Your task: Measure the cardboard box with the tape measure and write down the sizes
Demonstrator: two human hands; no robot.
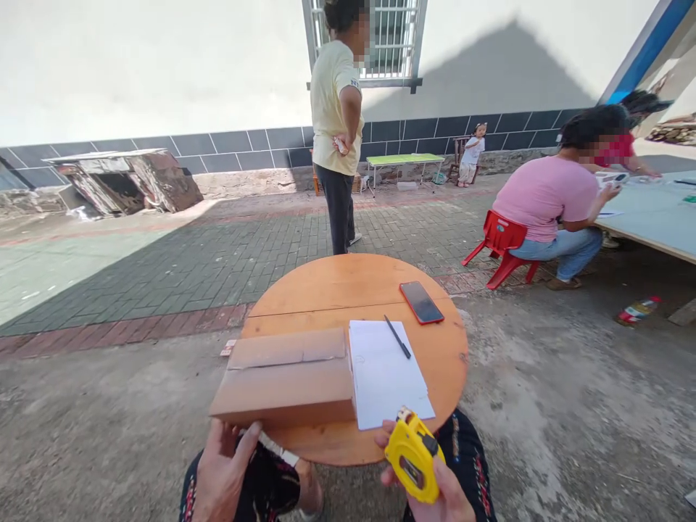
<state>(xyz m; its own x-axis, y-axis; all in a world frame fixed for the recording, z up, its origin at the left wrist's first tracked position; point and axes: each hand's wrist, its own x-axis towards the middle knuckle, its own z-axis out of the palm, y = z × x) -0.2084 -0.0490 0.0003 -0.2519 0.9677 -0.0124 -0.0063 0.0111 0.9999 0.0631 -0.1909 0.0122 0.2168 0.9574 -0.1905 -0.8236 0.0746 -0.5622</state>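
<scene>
My right hand grips a yellow tape measure in front of the table's near right edge, with fingers and thumb around its case. A closed cardboard box lies on the left part of the round wooden table. By the box's near left corner is my left hand, thumb and fingers apart; its fingertips meet the lower edge, and I cannot tell whether they bear any of its weight. White paper sheets lie right beside the box, with a black pen across their upper part.
A phone rests at the table's far right. Beyond the table stands a person in a yellow shirt. People sit at a larger table on the right, one on a red chair. A bottle lies on the ground.
</scene>
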